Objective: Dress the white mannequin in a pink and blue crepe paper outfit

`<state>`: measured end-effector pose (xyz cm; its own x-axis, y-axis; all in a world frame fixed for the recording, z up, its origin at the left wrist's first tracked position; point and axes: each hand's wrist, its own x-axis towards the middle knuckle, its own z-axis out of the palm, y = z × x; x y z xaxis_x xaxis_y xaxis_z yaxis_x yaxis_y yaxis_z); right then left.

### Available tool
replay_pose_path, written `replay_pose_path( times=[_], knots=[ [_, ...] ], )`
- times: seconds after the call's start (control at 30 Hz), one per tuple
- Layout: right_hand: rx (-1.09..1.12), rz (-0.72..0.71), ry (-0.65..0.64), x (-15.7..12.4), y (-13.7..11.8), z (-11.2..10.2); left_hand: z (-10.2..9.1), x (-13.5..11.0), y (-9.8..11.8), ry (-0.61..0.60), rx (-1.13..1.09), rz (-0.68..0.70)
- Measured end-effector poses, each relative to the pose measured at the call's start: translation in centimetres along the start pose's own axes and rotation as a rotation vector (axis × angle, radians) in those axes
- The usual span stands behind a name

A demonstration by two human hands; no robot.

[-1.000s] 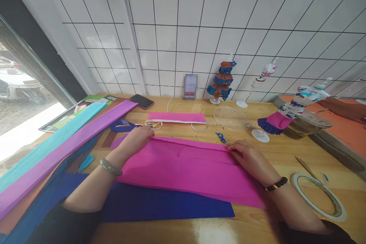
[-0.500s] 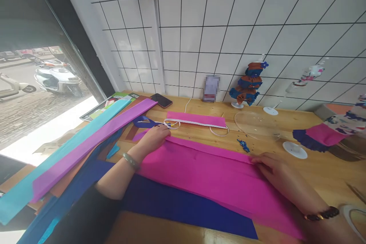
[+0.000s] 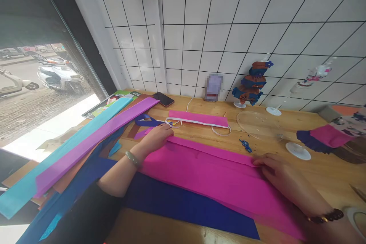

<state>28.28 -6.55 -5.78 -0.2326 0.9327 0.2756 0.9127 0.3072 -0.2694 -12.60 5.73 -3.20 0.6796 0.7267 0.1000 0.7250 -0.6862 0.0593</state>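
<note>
A large magenta crepe paper sheet [image 3: 211,175] lies on the wooden table [image 3: 323,171], partly over a dark blue sheet [image 3: 183,209]. My left hand [image 3: 157,137] rests with fingers curled on the sheet's far left corner, pressing the folded edge. My right hand [image 3: 278,171] lies flat, fingers stretched out, on the fold at the right end. A narrow folded strip runs along the sheet's far edge between the two hands.
Long folded cyan [image 3: 57,158] and purple [image 3: 94,139] crepe strips lie at the left. Behind the sheet are a pink strip [image 3: 198,118], blue-handled scissors [image 3: 145,121], a phone [image 3: 162,99], a clear disc [image 3: 257,126], paper-dressed figures [image 3: 253,82] and white stands [image 3: 298,150]. A tape roll [image 3: 356,217] sits at the right edge.
The view has swung left, showing more of the window and street. Both hands stay on the magenta sheet's folded edge; the right hand has slid slightly further right along it.
</note>
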Motion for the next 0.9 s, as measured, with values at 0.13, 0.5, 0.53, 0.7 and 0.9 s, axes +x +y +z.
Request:
replay_pose_path(
  times=[0.13,0.5,0.53,0.7,0.9],
  knots=[
    [0.008,0.002,-0.022,-0.1,0.3,0.2,0.1,0.0,-0.1,-0.003,0.005,-0.002],
    [0.015,0.014,-0.038,-0.1,-0.3,-0.2,0.0,0.0,0.0,-0.001,0.034,-0.001],
    [0.017,0.022,-0.040,0.0,-0.3,-0.2,-0.1,0.0,0.0,0.001,0.034,-0.002],
    [0.011,0.075,-0.035,0.0,-0.7,-0.3,0.2,0.0,-0.1,0.014,0.032,-0.006],
    [-0.024,0.088,-0.109,0.1,-1.4,-0.7,0.6,0.0,-0.5,0.017,0.018,-0.007]
  ],
)
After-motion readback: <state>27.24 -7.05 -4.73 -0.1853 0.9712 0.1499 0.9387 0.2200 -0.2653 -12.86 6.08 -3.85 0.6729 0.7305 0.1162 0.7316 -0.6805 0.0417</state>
